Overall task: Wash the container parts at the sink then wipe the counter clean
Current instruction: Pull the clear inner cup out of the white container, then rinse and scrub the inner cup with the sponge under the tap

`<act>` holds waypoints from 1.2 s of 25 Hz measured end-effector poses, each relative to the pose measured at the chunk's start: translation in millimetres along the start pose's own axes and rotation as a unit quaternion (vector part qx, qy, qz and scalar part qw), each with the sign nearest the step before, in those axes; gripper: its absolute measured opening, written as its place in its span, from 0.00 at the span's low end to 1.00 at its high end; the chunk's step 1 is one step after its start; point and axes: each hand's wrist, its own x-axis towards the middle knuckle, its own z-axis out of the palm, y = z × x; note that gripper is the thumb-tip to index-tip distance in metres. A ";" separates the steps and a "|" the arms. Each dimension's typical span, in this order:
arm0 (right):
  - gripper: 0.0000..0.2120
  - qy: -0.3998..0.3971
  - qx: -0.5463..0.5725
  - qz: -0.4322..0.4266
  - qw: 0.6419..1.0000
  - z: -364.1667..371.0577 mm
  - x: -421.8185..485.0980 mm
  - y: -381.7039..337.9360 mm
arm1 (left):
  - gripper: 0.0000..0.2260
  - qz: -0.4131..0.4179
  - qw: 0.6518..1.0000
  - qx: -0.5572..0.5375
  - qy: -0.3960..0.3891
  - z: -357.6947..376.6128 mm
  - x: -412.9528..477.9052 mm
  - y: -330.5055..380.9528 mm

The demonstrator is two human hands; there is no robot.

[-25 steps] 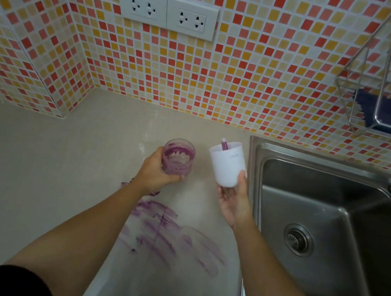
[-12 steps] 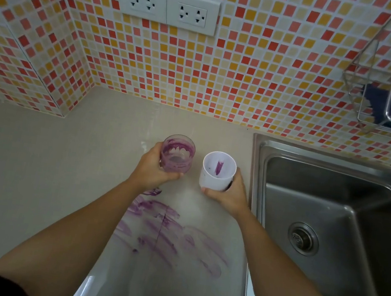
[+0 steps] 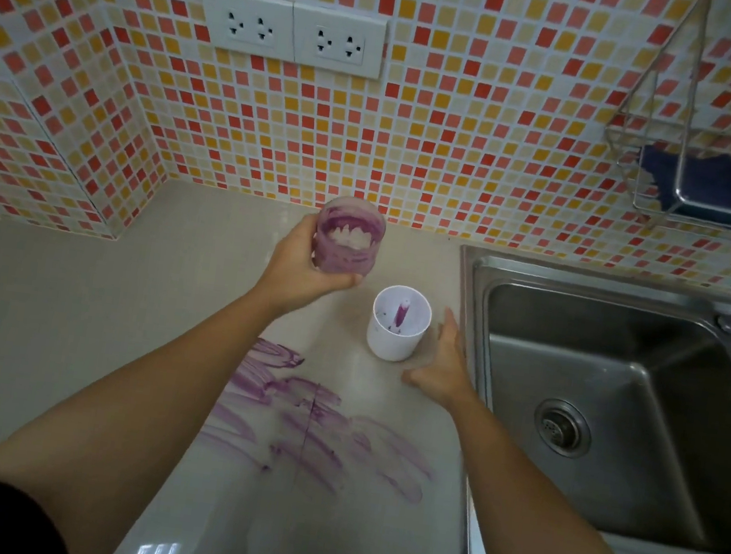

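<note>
On the desk (image 3: 71, 308), just left of the sink (image 3: 609, 281), the head view shows two container parts not yet under water. The left hand (image 3: 304, 268) grasps the clear cup (image 3: 349, 239) around its lower wall and holds it lifted above the desk, tilted so its mouth faces the camera. The white cup (image 3: 399, 327) stands upright on the desk between the hands. The right hand (image 3: 440, 365) lies released just beside it, fingers straight, gripping nothing; whether it touches the cup wall I cannot tell.

The step in hand looks like gathering the parts for washing, with nothing rinsed so far. The next move probably calls for carrying the clear cup rightward over the steel rim into the basin, then picking up the white cup. Wiping comes last, since purple smears (image 3: 312, 423) streak the desk near the forearms.

The clear cup is a see-through cylinder, its inner wall coated in a thick purple film with a pale clump at the bottom; it may be slippery. The white cup is opaque, smooth plastic, slightly tapered, with a purple-stained post rising from its floor. The desk is pale, glossy stone. The sink is brushed steel with a round drain (image 3: 562, 426). A wire rack (image 3: 646, 104) on the mosaic tiles holds a dark blue cloth (image 3: 715, 183).
</note>
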 end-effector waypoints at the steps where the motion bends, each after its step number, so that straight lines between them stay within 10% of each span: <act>1: 0.57 0.011 -0.014 0.005 1.000 -8.4 -5.7 2.0 | 0.34 0.020 1.000 -0.004 -0.006 2.5 5.6 14.8; 13: 0.31 0.191 -0.156 -0.064 0.967 -219.5 -21.5 97.2 | 0.40 0.143 0.984 -0.024 -0.107 231.0 -6.6 130.2; 23: 0.31 0.124 -0.399 0.009 0.908 -390.5 -9.5 295.8 | 0.40 0.084 0.971 0.182 -0.131 447.3 -23.1 100.4; 30: 0.29 0.096 -0.421 0.031 0.901 -416.0 4.5 343.4 | 0.38 0.230 0.838 0.482 -0.113 488.8 7.0 69.9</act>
